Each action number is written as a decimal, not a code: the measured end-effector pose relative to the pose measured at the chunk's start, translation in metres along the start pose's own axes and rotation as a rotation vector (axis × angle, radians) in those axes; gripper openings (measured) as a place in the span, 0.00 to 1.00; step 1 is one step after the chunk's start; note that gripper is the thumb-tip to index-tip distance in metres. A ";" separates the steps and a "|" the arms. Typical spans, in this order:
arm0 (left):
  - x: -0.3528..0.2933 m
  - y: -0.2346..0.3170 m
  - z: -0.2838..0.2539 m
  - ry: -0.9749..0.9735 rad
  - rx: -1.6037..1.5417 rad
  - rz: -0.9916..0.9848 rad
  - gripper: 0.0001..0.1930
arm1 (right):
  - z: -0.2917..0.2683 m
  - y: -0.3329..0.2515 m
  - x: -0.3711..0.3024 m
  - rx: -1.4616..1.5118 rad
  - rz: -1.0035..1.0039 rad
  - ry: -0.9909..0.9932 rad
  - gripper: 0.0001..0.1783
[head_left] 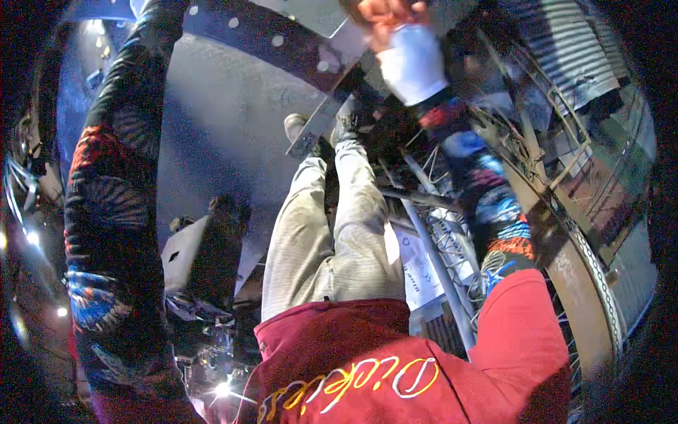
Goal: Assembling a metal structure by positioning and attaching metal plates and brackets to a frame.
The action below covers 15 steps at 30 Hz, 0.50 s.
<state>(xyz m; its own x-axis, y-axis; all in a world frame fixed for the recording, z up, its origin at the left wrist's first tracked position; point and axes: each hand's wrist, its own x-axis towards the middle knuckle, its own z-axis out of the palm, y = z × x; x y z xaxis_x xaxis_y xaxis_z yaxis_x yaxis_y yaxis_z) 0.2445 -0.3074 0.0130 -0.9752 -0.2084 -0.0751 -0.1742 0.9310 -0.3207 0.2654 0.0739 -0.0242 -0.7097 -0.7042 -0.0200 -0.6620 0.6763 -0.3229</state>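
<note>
My right hand (390,20) is at the top edge, smeared by motion and partly cut off. White cloth (413,63) covers its wrist, above a dark, colourfully patterned sleeve. Close by the hand lies the corner of a flat grey panel (347,44); whether they touch I cannot tell. A dark beam with pale round spots (275,41) slants down toward that panel. My left arm (116,184), in a similar patterned sleeve, reaches up past the top edge at the left. My left hand is outside the picture.
My shoes (347,116) stand beside a narrow flat strip (308,128). Right of my legs are metal struts (424,233) and a printed white sheet (417,272). A chain (597,272) runs along a curved brown beam (565,283). Corrugated sheeting (568,46) is at far right.
</note>
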 end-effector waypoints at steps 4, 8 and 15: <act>0.011 -0.018 0.054 -0.001 0.026 0.044 0.43 | -0.014 -0.063 -0.025 0.085 -0.300 -0.056 0.13; 0.021 -0.007 0.045 0.032 0.047 0.015 0.47 | -0.038 -0.019 -0.012 0.242 -0.403 0.050 0.12; -0.002 -0.050 0.053 0.049 -0.103 -0.129 0.42 | -0.009 -0.074 -0.013 -0.028 -0.227 -0.044 0.10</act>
<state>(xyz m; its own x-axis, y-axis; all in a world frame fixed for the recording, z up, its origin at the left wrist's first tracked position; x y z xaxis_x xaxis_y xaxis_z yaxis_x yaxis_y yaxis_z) 0.2625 -0.3694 -0.0211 -0.9488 -0.3158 0.0075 -0.3092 0.9238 -0.2259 0.3215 0.0351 0.0086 -0.5310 -0.8473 0.0090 -0.8103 0.5047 -0.2977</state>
